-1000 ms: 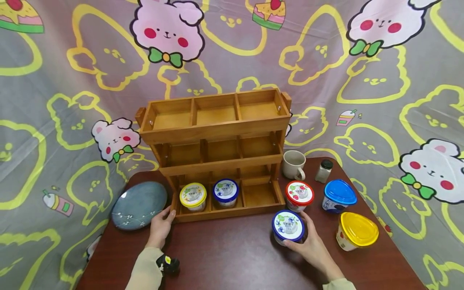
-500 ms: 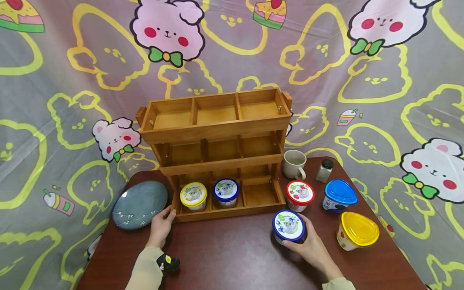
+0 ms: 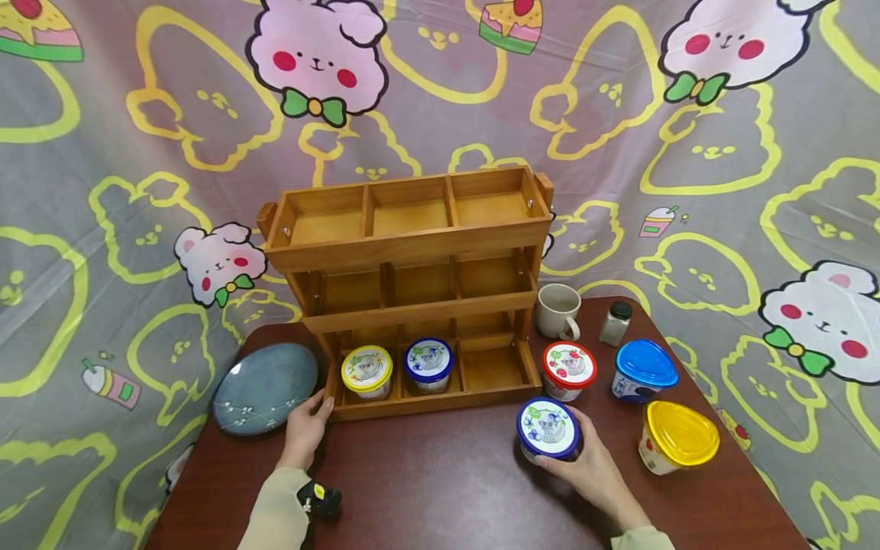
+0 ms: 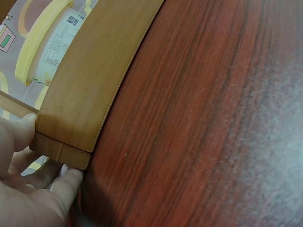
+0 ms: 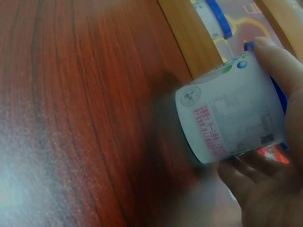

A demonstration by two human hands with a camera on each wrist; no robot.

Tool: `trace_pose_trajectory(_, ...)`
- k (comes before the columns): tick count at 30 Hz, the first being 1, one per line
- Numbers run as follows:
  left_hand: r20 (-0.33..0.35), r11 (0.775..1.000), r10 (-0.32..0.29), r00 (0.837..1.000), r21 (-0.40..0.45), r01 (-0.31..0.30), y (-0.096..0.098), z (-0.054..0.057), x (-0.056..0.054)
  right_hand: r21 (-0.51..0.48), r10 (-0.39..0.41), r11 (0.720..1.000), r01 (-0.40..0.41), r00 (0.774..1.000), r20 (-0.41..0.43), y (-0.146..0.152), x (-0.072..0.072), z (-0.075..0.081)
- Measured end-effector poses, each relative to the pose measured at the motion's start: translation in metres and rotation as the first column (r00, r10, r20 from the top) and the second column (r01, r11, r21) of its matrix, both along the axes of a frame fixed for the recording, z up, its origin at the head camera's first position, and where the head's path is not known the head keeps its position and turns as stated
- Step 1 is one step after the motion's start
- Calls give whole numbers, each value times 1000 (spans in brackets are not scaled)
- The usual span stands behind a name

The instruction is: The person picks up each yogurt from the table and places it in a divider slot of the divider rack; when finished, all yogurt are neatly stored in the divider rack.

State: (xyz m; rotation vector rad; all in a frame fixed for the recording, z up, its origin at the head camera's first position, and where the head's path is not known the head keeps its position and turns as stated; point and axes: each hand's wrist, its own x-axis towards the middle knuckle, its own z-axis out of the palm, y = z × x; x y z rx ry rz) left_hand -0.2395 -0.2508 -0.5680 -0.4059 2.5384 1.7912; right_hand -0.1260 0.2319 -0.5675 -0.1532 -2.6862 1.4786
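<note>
In the head view, my right hand [image 3: 591, 461] grips a round jelly cup [image 3: 548, 429] with a blue-rimmed lid and blueberry print, in front of the shelf's right end. The right wrist view shows the white cup [image 5: 232, 109] tilted, the thumb on its lid edge and fingers along its side. My left hand [image 3: 305, 433] pinches the lower left front corner of the three-tier wooden shelf [image 3: 412, 246], thumb on one side and fingertips on the other [image 4: 45, 175]. A yellow-lidded cup [image 3: 367, 370] and another blue-lidded cup [image 3: 429, 362] stand in the bottom tier's left and middle compartments.
Right of the shelf stand a red-lidded cup [image 3: 568, 368], a beige mug [image 3: 553, 309], a black-capped jar [image 3: 614, 327], a blue-lidded tub [image 3: 645, 368] and a yellow-lidded tub [image 3: 677, 437]. A grey-blue plate [image 3: 266, 386] lies at left. Patterned cloth hangs behind the table [image 3: 440, 489].
</note>
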Motion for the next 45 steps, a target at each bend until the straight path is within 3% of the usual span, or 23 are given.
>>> trace_pose_trajectory(6, -7, 1000, -1, 1000, 4, 1, 0, -1, -1, 1, -1, 1000, 1, 1000, -9, -1, -1, 11)
trace_pose_trajectory(13, -3, 1000, 8, 1000, 9, -8, 0, -1, -1, -6, 5, 1000, -5, 999, -52, -8, -8, 37)
trace_pose_trajectory(19, -12, 1000, 0, 1000, 12, 0, -1, 0, 0, -90, 12, 996, -15, 999, -31, -19, -24, 64)
trace_pose_trajectory(26, -21, 1000, -2, 1000, 16, 2, -2, -1, 0, -102, 51, 993, -62, 993, -104, -31, -49, 83)
trace_pose_trajectory(33, -24, 1000, -5, 1000, 20, 6, -3, -2, 0, -87, 69, 993, -83, 985, -157, -41, -73, 84)
trace_pose_trajectory(45, -32, 1000, 2, 999, 16, -2, -2, -1, -1, -125, 47, 990, -61, 993, -107, -53, -113, 68)
